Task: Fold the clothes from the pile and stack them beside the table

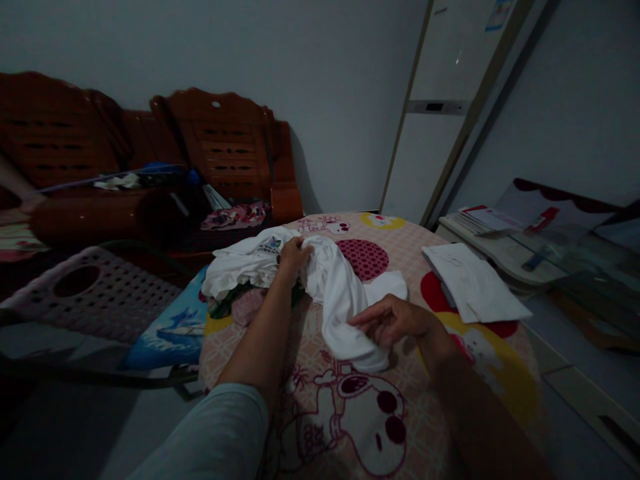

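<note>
A white garment lies bunched and twisted on the round table, its near end drooping toward me. My left hand grips its far end, beside a heap of clothes. That heap has a white shirt with a small print on top, and pink cloth and green cloth showing underneath. Over the garment's near end is my right hand, index finger stretched out to the fabric and the other fingers loosely bent. To the right, a flat, folded white garment lies near the table's edge.
The table wears a patterned cartoon cloth. Wooden chairs line the wall, with clothes on them. A woven pink chair and a blue cushion stand left. Another person's hand shows far left. A glass-topped stand is right.
</note>
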The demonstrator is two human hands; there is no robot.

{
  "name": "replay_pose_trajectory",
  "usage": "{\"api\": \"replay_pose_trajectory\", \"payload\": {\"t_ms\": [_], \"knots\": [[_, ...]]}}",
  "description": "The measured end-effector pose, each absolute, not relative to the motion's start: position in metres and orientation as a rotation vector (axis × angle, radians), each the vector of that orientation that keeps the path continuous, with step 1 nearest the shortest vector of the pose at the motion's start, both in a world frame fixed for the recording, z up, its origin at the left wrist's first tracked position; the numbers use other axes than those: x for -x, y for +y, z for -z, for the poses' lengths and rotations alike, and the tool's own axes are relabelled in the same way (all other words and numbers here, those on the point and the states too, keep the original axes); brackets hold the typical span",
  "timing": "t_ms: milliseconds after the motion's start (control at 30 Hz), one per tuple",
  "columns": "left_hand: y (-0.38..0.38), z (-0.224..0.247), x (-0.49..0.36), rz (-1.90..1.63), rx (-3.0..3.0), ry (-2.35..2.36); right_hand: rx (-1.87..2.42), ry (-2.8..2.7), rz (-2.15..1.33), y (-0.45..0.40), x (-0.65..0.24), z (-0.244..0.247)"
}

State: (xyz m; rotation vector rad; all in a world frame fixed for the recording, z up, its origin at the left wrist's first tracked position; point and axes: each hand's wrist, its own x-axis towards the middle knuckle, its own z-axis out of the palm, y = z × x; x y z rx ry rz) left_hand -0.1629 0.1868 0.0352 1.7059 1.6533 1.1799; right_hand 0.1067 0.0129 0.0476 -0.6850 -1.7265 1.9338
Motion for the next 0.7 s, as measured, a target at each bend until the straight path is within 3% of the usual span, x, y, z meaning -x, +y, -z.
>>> {"api": "replay_pose_trajectory", "payload": {"t_ms": [67,300,467,700], "knots": [[0.186,-0.038,0.165,-1.094,-1.759,1.663,0.729,-1.634,-1.767,0.016,-0.108,-0.047],[0.174,-0.051,0.169,-0.677,-2.126,1.657,1.352,-1.503,-0.405,0.056,-0.151,0.003],[0.17,-0.049,0.162,-0.603,-2.214,1.565,1.525,-1.745,-0.188,0.071,-0.165,0.03],[0.163,-0.057,0.139,-0.972,-2.227,1.504,1.668,-1.94,-0.01,0.067,-0.152,0.02]]}}
